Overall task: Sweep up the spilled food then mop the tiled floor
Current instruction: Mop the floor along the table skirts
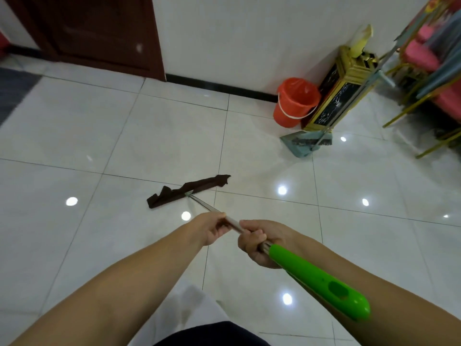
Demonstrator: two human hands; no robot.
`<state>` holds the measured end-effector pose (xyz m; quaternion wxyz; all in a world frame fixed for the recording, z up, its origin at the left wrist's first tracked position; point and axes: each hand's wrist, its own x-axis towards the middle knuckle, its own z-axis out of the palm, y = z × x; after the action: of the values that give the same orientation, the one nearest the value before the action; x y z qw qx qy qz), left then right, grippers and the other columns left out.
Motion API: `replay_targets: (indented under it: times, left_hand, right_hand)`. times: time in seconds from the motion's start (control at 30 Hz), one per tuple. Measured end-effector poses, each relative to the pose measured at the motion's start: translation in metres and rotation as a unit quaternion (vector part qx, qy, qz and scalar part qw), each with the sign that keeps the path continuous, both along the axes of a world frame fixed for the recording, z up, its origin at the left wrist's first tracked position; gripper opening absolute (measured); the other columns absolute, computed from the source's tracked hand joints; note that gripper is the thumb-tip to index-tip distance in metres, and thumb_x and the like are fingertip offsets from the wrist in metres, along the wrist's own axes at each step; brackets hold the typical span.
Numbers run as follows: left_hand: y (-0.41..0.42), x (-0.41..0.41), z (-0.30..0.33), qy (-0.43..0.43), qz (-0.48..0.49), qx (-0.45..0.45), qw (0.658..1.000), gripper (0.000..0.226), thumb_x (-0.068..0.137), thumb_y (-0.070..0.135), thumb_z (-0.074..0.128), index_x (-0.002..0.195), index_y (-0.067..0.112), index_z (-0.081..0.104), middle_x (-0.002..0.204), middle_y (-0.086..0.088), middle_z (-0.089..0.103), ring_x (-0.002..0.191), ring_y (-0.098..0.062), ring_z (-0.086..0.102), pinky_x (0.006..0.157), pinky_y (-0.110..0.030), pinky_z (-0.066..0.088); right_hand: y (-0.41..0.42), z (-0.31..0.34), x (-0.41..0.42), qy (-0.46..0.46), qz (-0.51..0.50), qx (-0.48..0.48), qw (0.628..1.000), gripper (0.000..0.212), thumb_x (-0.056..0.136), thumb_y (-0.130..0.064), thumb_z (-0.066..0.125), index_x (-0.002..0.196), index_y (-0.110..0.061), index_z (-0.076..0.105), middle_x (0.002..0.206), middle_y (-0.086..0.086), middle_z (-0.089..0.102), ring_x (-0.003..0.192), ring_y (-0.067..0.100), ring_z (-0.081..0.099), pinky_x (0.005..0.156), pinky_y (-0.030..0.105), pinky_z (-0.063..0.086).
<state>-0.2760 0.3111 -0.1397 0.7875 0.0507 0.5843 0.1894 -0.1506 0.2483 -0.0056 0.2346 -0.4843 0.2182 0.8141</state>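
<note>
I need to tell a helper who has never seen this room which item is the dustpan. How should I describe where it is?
Find the white wall on the far side, then the tall black-and-gold stand against it, beside the round orange plastic bucket. The grey-green plastic dustpan sits on the tiles at that stand's foot. It is the only low, flat, scoop-shaped thing there, with a brush head resting in it.

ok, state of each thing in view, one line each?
mop: dark head flat on the tiles, shaft tilted back to the hands
left hand: grips the metal shaft
right hand: grips the shaft just ahead of the green handle
orange bucket: upright, lined with a bag
broom and dustpan: parked by the gold stand
</note>
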Motion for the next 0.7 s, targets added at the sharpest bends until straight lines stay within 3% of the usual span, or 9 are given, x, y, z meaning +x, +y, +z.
replay_targets:
  times: [0.1, 0.3, 0.47, 0.7]
  left_hand:
    - [0.026, -0.018, -0.003, 0.017, 0.031, 0.008, 0.999, 0.017, 0.094, 0.004, 0.052, 0.079, -0.003, 0.055, 0.073, -0.015, 0.058, 0.065, -0.02, 0.061, 0.074, -0.03, 0.051]
    - [0.103, -0.079, 0.006, -0.002, 0.061, 0.027, 0.998, 0.019, 0.094, -0.001, 0.047, 0.076, -0.005, 0.053, 0.074, -0.019, 0.06, 0.071, -0.023, 0.062, 0.075, -0.029, 0.049]
    - [0.173, -0.128, 0.024, -0.011, 0.047, 0.033, 0.998, 0.025, 0.093, -0.002, 0.044, 0.069, 0.0, 0.05, 0.072, -0.013, 0.05, 0.066, -0.018, 0.051, 0.045, -0.016, 0.053]
    - [0.258, -0.167, 0.039, -0.007, 0.02, 0.061, 0.998, 0.026, 0.092, -0.005, 0.045, 0.066, 0.0, 0.049, 0.068, -0.011, 0.047, 0.063, -0.016, 0.049, 0.043, -0.014, 0.049]
  right_hand:
    - [0.027, 0.001, -0.027, -0.008, -0.006, 0.026, 1.0, 0.024, 0.085, -0.01, 0.057, 0.065, -0.007, 0.044, 0.039, 0.002, 0.033, 0.021, 0.008, 0.031, 0.027, 0.008, 0.028]
    - [0.106, -0.008, -0.102, -0.04, -0.028, 0.047, 0.998, 0.023, 0.097, -0.01, 0.05, 0.075, -0.016, 0.046, 0.039, 0.0, 0.034, 0.021, 0.005, 0.029, 0.027, 0.006, 0.025]
    - [0.183, -0.007, -0.162, -0.024, -0.105, 0.047, 0.993, 0.024, 0.097, -0.006, 0.046, 0.074, -0.009, 0.046, 0.037, 0.002, 0.037, 0.019, 0.007, 0.031, 0.023, 0.01, 0.027]
    - [0.27, -0.016, -0.205, 0.021, -0.212, 0.053, 0.976, 0.021, 0.099, -0.006, 0.041, 0.079, -0.005, 0.046, 0.037, 0.006, 0.044, 0.018, 0.007, 0.033, 0.022, 0.011, 0.029]
